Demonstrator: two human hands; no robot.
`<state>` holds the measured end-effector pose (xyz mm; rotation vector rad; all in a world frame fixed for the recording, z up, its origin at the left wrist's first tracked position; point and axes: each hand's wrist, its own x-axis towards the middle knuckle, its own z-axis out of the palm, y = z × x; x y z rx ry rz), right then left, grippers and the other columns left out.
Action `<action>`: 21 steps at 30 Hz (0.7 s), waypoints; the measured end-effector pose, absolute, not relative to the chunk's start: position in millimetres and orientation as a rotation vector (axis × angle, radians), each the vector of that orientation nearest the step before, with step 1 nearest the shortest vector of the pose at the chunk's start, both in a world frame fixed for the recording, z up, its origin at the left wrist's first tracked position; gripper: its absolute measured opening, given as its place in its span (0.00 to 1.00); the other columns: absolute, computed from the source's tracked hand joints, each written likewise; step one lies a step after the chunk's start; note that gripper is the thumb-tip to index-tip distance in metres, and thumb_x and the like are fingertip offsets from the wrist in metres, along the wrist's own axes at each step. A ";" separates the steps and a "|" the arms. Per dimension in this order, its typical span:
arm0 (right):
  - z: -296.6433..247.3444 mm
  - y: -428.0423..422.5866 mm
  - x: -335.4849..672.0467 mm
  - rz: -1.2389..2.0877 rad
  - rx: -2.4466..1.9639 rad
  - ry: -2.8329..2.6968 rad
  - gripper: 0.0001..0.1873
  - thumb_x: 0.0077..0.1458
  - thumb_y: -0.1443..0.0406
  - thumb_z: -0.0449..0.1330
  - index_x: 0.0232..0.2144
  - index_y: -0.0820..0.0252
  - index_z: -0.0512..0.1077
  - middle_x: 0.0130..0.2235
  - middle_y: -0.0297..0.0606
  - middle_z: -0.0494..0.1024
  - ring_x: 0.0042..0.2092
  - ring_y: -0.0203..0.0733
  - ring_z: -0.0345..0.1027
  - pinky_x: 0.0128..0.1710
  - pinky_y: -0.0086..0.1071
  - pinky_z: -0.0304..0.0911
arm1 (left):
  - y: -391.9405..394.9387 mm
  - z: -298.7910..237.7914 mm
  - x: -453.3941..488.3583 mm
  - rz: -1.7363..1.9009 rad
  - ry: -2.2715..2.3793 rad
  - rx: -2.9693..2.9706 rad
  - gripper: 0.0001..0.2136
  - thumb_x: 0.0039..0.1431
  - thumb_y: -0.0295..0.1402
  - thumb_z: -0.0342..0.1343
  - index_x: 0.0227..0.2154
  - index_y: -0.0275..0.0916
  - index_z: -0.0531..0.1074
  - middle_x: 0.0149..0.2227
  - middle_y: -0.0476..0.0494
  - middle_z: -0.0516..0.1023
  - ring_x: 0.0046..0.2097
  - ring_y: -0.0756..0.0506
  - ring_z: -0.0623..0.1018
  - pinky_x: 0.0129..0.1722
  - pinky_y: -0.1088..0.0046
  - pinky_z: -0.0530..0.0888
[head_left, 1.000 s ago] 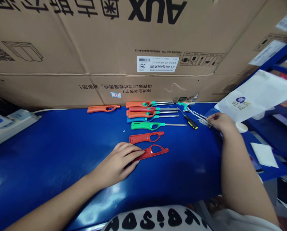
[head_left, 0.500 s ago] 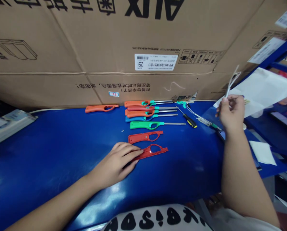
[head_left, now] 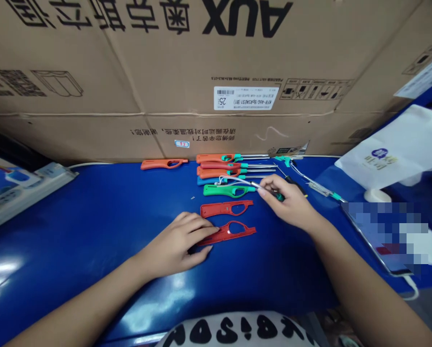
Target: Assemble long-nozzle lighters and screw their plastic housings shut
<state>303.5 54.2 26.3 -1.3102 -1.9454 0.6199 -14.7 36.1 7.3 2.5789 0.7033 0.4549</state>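
My left hand (head_left: 182,245) lies over the handle end of a red lighter shell half (head_left: 226,234), gripping it against the table with fingers on top and thumb at the near side. Just beyond it, a second red shell half (head_left: 216,209) lies apart. Above the green lighter (head_left: 216,191), my right hand (head_left: 287,202) pinches a metal lighter rod (head_left: 255,184) with thin white wire looping from its left end. A green end piece shows under the right fingers. Part of the left shell half is hidden by my fingers.
Several assembled lighters (head_left: 216,171) lie in a row by the cardboard box (head_left: 158,91), with an orange shell (head_left: 158,164) to their left. A screwdriver (head_left: 290,178), more wired rods (head_left: 315,185), a white bag (head_left: 397,144) and a phone (head_left: 375,241) are on the right. A power strip (head_left: 38,193) stands left.
My right hand has come in from the right by the white bag, bringing the wired rod over the lighters. My left hand stays on the red shell half. The view has shifted slightly.
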 end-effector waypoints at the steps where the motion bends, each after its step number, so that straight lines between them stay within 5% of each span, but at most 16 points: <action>1: 25.5 52.0 299.8 0.636 -1.304 -1.982 0.09 0.66 0.57 0.55 0.39 0.54 0.67 0.30 0.31 0.69 0.31 0.36 0.63 0.32 0.29 0.60 | 36.8 7.4 -15.5 0.449 0.707 2.584 0.16 0.66 0.31 0.56 0.56 0.42 0.70 0.51 0.42 0.78 0.50 0.43 0.74 0.52 0.62 0.67; 11: 28.4 42.7 290.3 0.614 -1.161 -2.151 0.05 0.66 0.61 0.56 0.39 0.55 0.67 0.31 0.31 0.71 0.29 0.33 0.63 0.30 0.27 0.58 | 48.0 24.1 -32.9 0.383 0.691 2.788 0.13 0.66 0.33 0.55 0.52 0.39 0.73 0.46 0.41 0.80 0.45 0.42 0.77 0.44 0.64 0.70; 17: 28.2 39.1 287.8 0.562 -1.182 -2.235 0.07 0.67 0.60 0.54 0.37 0.56 0.67 0.29 0.31 0.69 0.29 0.34 0.61 0.30 0.28 0.58 | 44.8 20.7 -32.5 0.931 0.953 2.629 0.07 0.61 0.33 0.63 0.39 0.38 0.73 0.38 0.45 0.80 0.40 0.46 0.78 0.41 0.69 0.73; 21: 28.5 37.4 284.0 0.571 -1.182 -2.289 0.08 0.68 0.60 0.53 0.38 0.56 0.68 0.31 0.32 0.72 0.29 0.34 0.63 0.30 0.28 0.58 | 38.5 12.3 -25.4 1.092 0.997 2.417 0.15 0.55 0.34 0.68 0.38 0.38 0.67 0.40 0.44 0.78 0.43 0.46 0.79 0.44 0.71 0.75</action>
